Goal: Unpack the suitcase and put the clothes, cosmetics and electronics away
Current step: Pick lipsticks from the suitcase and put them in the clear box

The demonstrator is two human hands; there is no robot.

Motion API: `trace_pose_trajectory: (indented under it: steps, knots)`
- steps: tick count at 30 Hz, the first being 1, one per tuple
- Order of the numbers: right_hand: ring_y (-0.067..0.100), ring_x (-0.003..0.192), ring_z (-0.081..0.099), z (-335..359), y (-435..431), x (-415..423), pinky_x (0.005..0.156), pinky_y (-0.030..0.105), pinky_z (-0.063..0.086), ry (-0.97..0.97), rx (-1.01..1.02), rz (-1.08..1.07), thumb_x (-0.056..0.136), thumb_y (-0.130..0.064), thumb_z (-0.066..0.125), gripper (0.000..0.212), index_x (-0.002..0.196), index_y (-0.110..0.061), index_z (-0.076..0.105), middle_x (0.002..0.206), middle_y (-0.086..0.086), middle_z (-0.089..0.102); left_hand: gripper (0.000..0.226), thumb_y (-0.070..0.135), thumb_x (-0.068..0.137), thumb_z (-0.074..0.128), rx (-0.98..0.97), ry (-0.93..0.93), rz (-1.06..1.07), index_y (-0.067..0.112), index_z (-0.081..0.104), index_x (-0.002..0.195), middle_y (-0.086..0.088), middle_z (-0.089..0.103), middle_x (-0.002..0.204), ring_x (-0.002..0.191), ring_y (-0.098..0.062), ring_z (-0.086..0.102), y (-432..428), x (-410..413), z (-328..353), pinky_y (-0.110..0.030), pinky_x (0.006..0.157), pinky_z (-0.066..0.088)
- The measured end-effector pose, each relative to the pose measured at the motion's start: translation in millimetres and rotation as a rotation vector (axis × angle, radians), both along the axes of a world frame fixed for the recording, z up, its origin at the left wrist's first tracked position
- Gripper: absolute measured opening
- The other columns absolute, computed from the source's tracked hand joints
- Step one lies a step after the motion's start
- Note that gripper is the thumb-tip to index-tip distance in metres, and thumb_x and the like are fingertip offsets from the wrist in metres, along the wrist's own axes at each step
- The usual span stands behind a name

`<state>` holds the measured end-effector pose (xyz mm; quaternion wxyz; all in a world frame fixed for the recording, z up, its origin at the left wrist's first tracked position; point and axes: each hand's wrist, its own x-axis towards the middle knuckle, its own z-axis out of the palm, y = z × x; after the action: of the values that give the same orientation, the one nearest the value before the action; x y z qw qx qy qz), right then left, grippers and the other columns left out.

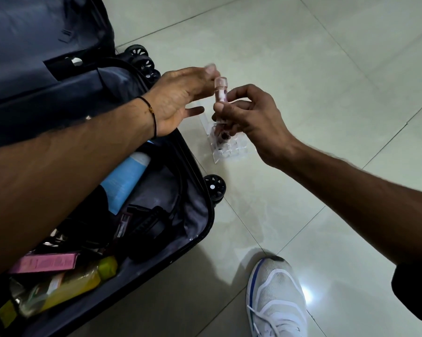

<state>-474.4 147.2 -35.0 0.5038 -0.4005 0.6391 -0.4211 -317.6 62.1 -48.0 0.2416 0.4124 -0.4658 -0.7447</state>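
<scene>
Pink tube (220,92), pinched only by the right hand (251,115), could slip onto the floor (326,69); left hand (180,98) hovers relaxed.

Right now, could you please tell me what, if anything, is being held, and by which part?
The right hand pinches a pink tube at its lower half. The left hand has blurred fingers by the cap; contact cannot be told.
</scene>
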Motion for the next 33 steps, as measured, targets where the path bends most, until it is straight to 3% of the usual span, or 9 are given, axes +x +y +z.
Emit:
trace_pose_trajectory:
  steps: [3,7,11,13,17,22,27,30,33]
  knots:
    - [0.026,0.075,0.069,2,8,-9,0.065,0.030,0.053,-0.052,-0.029,0.005,0.092,-0.006,0.071,0.040,0.126,-0.002,0.050,0.095,0.023,0.073,0.040,0.048,0.097,0.051,0.074,-0.090,0.028,0.015,0.062,0.117,0.002,0.072,0.113,0.114,-0.014,0.061,-6,-1,-4,-0.036,0.097,0.048]
    - [0.029,0.084,0.071,2,22,-21,0.074,0.035,0.058,0.021,-0.082,0.036,0.092,-0.001,0.068,0.051,0.137,-0.014,0.045,0.102,0.023,0.072,0.013,0.024,0.095,0.056,0.034,-0.242,0.007,0.014,0.062,0.102,-0.008,0.069,0.106,0.104,-0.019,0.062,-4,-10,-7,-0.041,0.099,0.049]
    - [0.034,0.090,0.070,-2,35,-28,0.077,0.038,0.059,0.060,-0.111,0.012,0.091,0.001,0.067,0.056,0.140,-0.018,0.046,0.101,0.016,0.071,0.014,0.012,0.093,0.056,-0.044,-0.341,-0.011,0.013,0.066,0.103,-0.009,0.071,0.112,0.114,-0.015,0.061,0,-17,-9,-0.031,0.081,0.053]
    - [0.034,0.089,0.070,0,39,-29,0.076,0.038,0.058,-0.080,-0.104,-0.056,0.092,0.005,0.064,0.054,0.139,-0.015,0.046,0.102,0.018,0.067,0.017,0.010,0.093,0.055,-0.073,-0.371,-0.016,0.013,0.068,0.103,-0.007,0.071,0.110,0.112,-0.012,0.061,2,-21,-8,-0.025,0.072,0.051]
    - [0.038,0.094,0.069,8,39,-29,0.087,0.038,0.059,-0.664,0.042,-0.261,0.095,0.003,0.056,0.031,0.123,-0.009,0.049,0.101,0.018,0.067,0.018,0.010,0.092,0.056,-0.107,-0.412,-0.026,0.013,0.069,0.104,-0.005,0.072,0.110,0.109,-0.013,0.060,2,-23,-10,-0.024,0.071,0.050]
    - [0.020,0.082,0.063,6,34,-36,0.074,0.022,0.054,-0.770,0.119,-0.354,0.095,-0.009,0.063,0.016,0.109,-0.007,0.056,0.100,0.011,0.067,0.022,0.013,0.094,0.056,-0.109,-0.412,-0.050,0.009,0.068,0.111,-0.008,0.072,0.109,0.093,-0.013,0.060,1,-21,-14,-0.027,0.078,0.050]
    - [0.025,0.098,0.070,9,34,-40,0.083,0.027,0.060,-0.940,0.151,-0.340,0.090,0.002,0.061,0.010,0.093,0.006,0.070,0.107,0.017,0.068,0.018,0.014,0.094,0.056,-0.090,-0.418,-0.061,0.010,0.068,0.107,-0.007,0.072,0.108,0.095,-0.014,0.062,-1,-21,-15,-0.028,0.079,0.051]
    - [0.021,0.092,0.067,6,34,-44,0.094,0.031,0.056,-0.841,0.147,-0.237,0.093,-0.003,0.059,0.017,0.108,0.002,0.065,0.106,0.011,0.069,0.013,0.014,0.094,0.056,-0.096,-0.422,-0.065,0.013,0.067,0.101,-0.007,0.071,0.108,0.095,-0.015,0.063,-1,-22,-16,-0.026,0.074,0.050]
    - [0.011,0.078,0.061,-1,32,-49,0.081,0.029,0.048,-0.429,0.085,-0.157,0.094,-0.009,0.062,0.034,0.128,-0.011,0.055,0.108,-0.001,0.068,0.013,0.013,0.094,0.054,-0.126,-0.453,-0.083,0.015,0.067,0.095,-0.004,0.068,0.105,0.093,-0.016,0.064,-1,-24,-19,-0.023,0.069,0.048]
